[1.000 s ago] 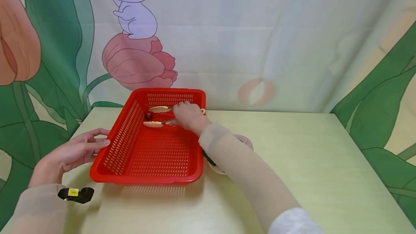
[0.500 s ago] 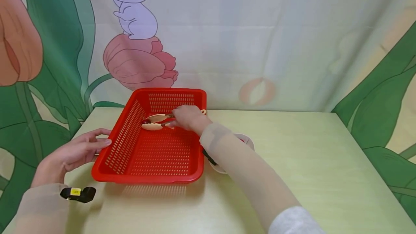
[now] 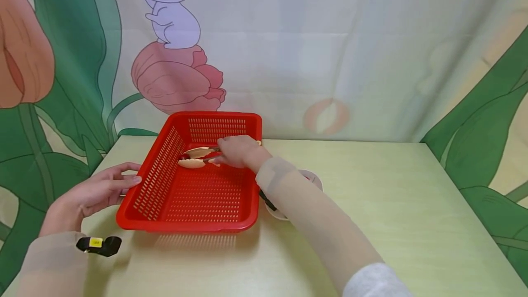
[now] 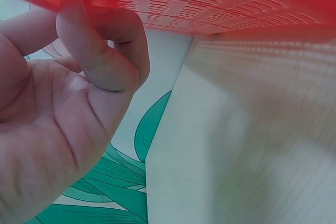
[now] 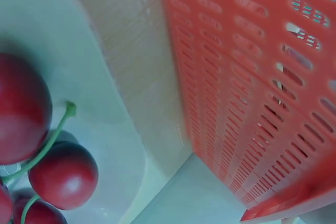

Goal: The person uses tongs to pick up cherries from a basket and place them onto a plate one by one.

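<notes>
My right hand grips a pair of tongs with pale scalloped tips, reaching down inside the red plastic basket. Between the tips, near the basket's left inner wall, shows a dark red cherry, partly hidden by them. My left hand holds the left rim of the basket, thumb on top; in the left wrist view its curled fingers lie against the rim. The basket is tilted, its near edge raised off the table.
A white bowl stands right of the basket, partly under my right forearm. In the right wrist view several cherries with green stems lie in it. A printed curtain hangs behind the pale table.
The tongs have moved slightly toward me and their tips have drawn closer together around the cherry. My left hand and the basket have hardly moved.
</notes>
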A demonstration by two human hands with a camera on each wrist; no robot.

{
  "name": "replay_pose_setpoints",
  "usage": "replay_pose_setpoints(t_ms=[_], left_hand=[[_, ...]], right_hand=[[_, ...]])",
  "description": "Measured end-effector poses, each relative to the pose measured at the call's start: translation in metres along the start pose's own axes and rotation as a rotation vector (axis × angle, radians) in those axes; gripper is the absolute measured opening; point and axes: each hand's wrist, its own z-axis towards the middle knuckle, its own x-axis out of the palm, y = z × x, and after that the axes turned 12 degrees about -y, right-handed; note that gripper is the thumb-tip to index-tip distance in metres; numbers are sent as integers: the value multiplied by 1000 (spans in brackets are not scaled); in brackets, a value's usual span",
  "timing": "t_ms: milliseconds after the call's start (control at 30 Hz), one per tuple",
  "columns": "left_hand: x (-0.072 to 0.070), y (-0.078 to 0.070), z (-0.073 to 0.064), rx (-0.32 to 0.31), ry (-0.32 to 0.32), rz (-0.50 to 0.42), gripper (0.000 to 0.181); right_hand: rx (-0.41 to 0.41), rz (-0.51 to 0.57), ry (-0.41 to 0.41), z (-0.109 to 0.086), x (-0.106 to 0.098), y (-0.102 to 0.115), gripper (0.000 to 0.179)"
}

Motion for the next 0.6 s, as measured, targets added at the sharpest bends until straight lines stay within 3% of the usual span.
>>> replay_pose_setpoints(t_ms=[600], left_hand=[[0, -2, 0, 8, 17, -4, 32]], right_hand=[[-12, -63, -7, -2, -4, 3, 47]])
